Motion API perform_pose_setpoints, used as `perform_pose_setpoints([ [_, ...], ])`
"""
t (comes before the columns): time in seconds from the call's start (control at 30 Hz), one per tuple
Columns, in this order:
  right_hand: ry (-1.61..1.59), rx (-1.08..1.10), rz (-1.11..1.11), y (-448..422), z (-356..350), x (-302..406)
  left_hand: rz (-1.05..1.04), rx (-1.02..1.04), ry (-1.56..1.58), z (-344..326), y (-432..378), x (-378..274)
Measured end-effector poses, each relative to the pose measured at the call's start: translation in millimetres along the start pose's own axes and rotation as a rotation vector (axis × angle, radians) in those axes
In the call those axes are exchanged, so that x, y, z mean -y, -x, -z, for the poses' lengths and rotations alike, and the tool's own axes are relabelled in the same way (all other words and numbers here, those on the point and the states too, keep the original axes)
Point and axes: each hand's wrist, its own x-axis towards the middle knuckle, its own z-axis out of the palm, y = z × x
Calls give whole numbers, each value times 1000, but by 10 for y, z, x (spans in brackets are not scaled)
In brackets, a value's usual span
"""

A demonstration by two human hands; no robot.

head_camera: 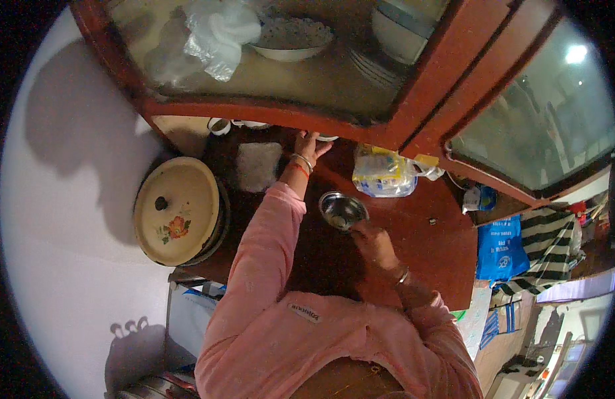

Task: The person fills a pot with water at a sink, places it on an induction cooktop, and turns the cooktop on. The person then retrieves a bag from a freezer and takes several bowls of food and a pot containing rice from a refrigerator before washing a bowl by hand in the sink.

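Observation:
My left hand [313,147] reaches beneath the lower edge of the glass-fronted cabinet. Its fingers are at the near side of a white dish [329,138], most of which the cabinet frame hides; whether they grip it I cannot tell. In my right hand [379,247] is a shiny stainless steel bowl [341,209], held by its near rim over the red-brown wooden tabletop [427,254]. The bowl is tilted so that its inside shows. Left of my left wrist lies a pale, flat square item [259,166].
A lidded enamel pot [178,212] with a flower design stands at the left wall. A plastic-wrapped package [384,172] lies right of centre. Small white cups [219,126] sit at the back. The red cabinet frame [267,110] overhangs the table. A blue bag [502,249] hangs beyond the right edge.

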Motion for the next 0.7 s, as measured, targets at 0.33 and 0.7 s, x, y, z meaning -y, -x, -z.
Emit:
perform_pose_setpoints([
  [0.33,96,54,14,-638,-669,-186,-184,87,-137,-378,1343,-502],
  [0.7,-2,-55,-67,-502,-605,69,-262,262,-278,-589,2864,-569],
])
